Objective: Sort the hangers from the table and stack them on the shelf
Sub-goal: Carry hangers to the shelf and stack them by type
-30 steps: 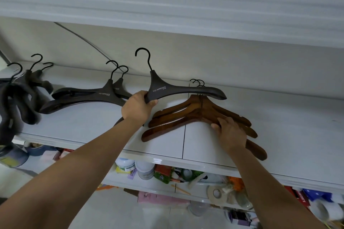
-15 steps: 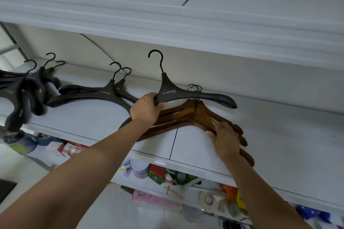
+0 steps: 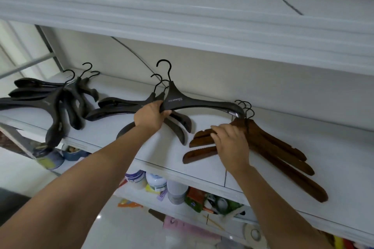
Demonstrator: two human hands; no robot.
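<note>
White shelf (image 3: 334, 147) runs right across. At nine o'clock, a loose heap of black hangers (image 3: 58, 103), one arm poking over the front edge. Dead centre, two more black hangers (image 3: 121, 105), stacked. At three o'clock, brown wooden hangers (image 3: 283, 153) fanned out, hooks bunched together.

Storage room, white shelves (image 3: 327, 137), jars (image 3: 155, 181) crammed underneath

Hanger stacks (image 3: 273, 147) on shelf (image 3: 334, 147)

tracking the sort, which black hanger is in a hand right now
The black hanger with white lettering, gripped near its neck by the left hand. The other black hangers lie in two piles on the shelf.
</note>
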